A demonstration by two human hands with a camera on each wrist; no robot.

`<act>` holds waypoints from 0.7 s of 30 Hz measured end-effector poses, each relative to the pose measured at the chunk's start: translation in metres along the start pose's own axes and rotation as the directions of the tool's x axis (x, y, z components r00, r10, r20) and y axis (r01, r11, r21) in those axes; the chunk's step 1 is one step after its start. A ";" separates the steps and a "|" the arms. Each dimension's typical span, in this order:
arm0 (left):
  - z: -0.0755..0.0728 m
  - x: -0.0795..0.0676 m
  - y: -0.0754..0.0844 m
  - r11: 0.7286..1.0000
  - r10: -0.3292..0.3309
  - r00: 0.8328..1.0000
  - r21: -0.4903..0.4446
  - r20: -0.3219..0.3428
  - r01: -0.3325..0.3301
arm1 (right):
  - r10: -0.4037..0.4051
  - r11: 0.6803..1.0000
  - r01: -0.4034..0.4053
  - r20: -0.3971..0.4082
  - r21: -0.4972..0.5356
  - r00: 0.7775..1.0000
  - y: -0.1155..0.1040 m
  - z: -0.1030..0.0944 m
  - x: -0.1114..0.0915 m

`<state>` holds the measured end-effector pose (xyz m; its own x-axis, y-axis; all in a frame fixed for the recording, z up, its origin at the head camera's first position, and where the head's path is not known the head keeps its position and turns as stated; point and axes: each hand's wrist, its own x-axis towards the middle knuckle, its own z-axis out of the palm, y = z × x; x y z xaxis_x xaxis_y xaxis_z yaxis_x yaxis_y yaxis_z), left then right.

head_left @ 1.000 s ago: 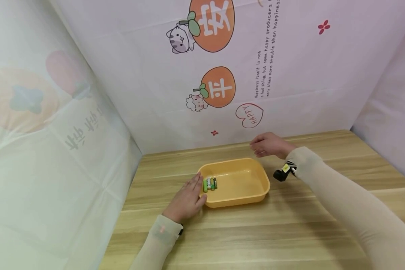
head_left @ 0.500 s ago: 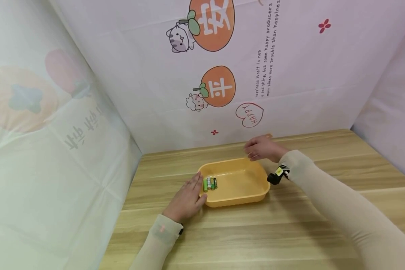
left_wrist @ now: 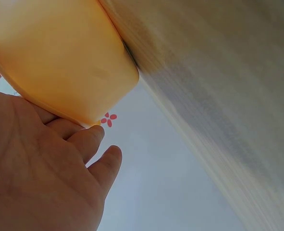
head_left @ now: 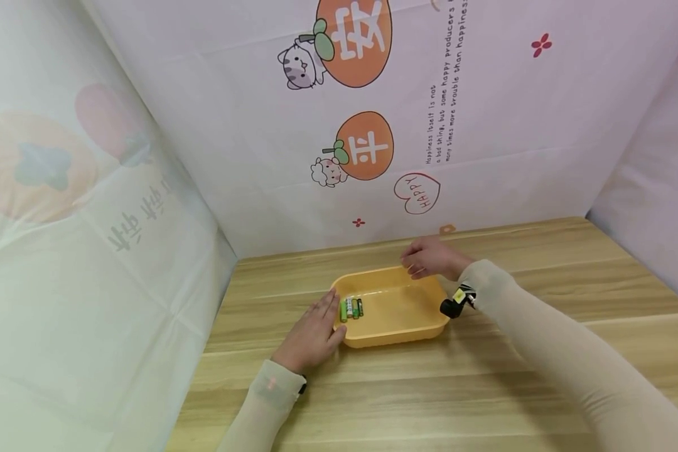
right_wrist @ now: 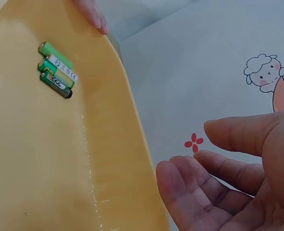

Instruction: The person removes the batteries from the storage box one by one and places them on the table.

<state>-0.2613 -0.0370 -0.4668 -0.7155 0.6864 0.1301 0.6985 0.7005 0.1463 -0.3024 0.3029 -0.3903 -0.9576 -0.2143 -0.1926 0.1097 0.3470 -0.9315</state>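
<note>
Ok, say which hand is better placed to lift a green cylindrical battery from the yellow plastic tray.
Probably the right hand: it hangs relaxed and empty at the far side of the tray. The left hand is nearer the batteries, but its fingers touch the tray's left side, seemingly steadying it.

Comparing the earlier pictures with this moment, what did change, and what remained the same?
The right hand has moved left and nearer to the person, from beyond the tray's far right corner to the far rim of the tray. Nothing was visibly taken or let go. The left hand stays at the tray's left end; the tray and four batteries look unmoved.
</note>
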 end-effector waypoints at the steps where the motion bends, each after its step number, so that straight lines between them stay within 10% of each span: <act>1: 0.000 0.000 0.000 1.000 0.001 1.000 0.001 -0.003 -0.001 | 0.000 1.000 0.000 0.000 0.007 1.000 0.001 0.001 0.000; 21: 0.001 0.000 0.000 1.000 -0.001 1.000 0.011 0.010 0.000 | 0.000 0.998 -0.002 0.025 0.058 1.000 0.018 0.026 0.010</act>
<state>-0.2614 -0.0369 -0.4678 -0.7158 0.6879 0.1201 0.6982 0.7029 0.1353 -0.3036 0.2836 -0.4172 -0.9508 -0.2366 -0.2002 0.1264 0.2937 -0.9475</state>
